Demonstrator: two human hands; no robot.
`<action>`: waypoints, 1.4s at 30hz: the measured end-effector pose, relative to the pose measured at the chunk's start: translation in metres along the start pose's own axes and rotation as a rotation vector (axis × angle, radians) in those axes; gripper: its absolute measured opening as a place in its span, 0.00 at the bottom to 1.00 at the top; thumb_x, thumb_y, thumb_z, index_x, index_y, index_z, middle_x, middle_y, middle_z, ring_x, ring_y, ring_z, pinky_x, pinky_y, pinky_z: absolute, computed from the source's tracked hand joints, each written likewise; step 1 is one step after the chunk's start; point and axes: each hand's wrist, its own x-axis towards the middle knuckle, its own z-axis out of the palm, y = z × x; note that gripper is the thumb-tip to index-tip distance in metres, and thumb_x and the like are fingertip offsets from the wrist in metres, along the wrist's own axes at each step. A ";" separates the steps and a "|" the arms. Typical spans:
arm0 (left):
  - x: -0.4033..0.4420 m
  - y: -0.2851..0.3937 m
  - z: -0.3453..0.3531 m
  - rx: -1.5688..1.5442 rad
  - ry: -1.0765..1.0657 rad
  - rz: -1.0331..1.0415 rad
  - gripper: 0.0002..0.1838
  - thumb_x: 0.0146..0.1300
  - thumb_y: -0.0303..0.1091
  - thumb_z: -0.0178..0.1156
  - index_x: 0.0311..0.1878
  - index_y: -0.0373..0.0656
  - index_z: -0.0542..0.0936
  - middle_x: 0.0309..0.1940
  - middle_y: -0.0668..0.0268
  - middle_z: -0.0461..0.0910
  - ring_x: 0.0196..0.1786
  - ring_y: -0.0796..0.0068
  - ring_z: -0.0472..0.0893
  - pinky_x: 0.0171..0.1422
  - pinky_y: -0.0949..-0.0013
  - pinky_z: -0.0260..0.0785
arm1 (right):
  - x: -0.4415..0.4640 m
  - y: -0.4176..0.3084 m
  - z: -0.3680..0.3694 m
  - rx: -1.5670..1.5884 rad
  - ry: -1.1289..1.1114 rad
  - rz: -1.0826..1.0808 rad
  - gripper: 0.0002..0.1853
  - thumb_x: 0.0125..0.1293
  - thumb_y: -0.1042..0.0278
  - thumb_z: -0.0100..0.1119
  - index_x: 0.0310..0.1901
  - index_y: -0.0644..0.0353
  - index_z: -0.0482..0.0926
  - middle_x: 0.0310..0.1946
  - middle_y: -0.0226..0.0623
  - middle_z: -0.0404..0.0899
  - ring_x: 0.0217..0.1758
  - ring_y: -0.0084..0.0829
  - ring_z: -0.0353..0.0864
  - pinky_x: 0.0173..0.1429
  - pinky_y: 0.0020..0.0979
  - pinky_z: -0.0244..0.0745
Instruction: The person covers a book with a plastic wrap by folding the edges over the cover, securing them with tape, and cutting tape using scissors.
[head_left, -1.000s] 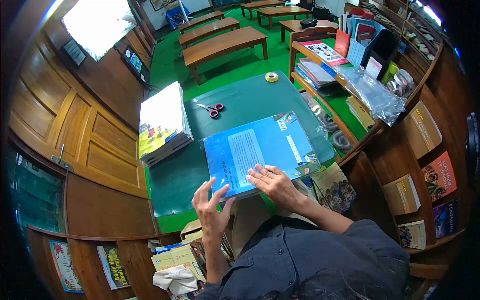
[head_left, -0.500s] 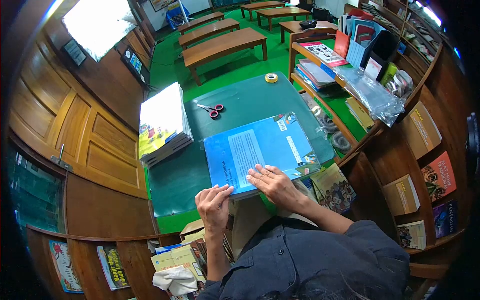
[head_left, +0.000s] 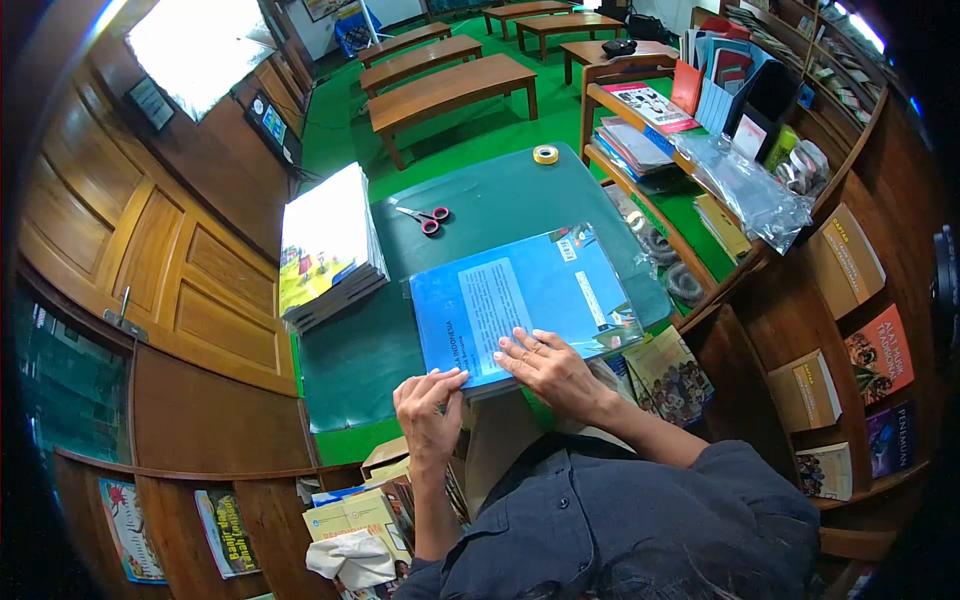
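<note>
A blue book (head_left: 540, 285) lies at the near edge of the green-topped table (head_left: 470, 200), its clear plastic cover showing at the corners. My left hand (head_left: 428, 405) grips the book's near left corner, fingers pressed together on top and the thumb at the edge. Flat on the cover near its front edge rests my right hand (head_left: 548, 370), its fingers stretched out. Beyond the book are scissors with red handles (head_left: 430, 221) and a roll of yellow tape (head_left: 545, 154). A thick stack of books (head_left: 330, 245) stands at the table's left side.
On the right, a wooden shelf (head_left: 640, 185) holds folders, papers and a clear plastic bag (head_left: 745, 185). Wooden racks with books curve round both sides. A white cloth (head_left: 352, 558) lies on books at the lower left. Low wooden benches (head_left: 450, 90) stand on the green floor ahead.
My left hand has come down from above the book's near left corner and closed on it. My right hand has stayed flat on the cover.
</note>
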 end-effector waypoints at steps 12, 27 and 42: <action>0.000 0.002 0.000 0.075 0.004 0.100 0.15 0.47 0.26 0.66 0.40 0.53 0.86 0.39 0.76 0.85 0.44 0.73 0.79 0.60 0.65 0.63 | -0.002 -0.001 0.002 0.071 0.018 0.034 0.19 0.62 0.69 0.52 0.55 0.61 0.77 0.59 0.42 0.76 0.64 0.38 0.75 0.66 0.36 0.65; 0.007 -0.003 -0.008 -0.013 -0.061 0.040 0.13 0.48 0.25 0.67 0.40 0.50 0.87 0.38 0.75 0.87 0.43 0.74 0.82 0.59 0.68 0.64 | -0.002 0.003 0.000 0.057 -0.041 -0.007 0.21 0.62 0.71 0.51 0.59 0.63 0.74 0.62 0.42 0.74 0.66 0.39 0.72 0.68 0.36 0.63; 0.008 -0.014 -0.014 -0.101 -0.136 0.009 0.17 0.47 0.25 0.68 0.43 0.50 0.87 0.39 0.72 0.87 0.44 0.73 0.83 0.59 0.68 0.66 | -0.011 0.016 -0.020 0.111 -0.118 -0.015 0.22 0.63 0.71 0.50 0.60 0.61 0.73 0.65 0.40 0.71 0.69 0.35 0.68 0.71 0.35 0.61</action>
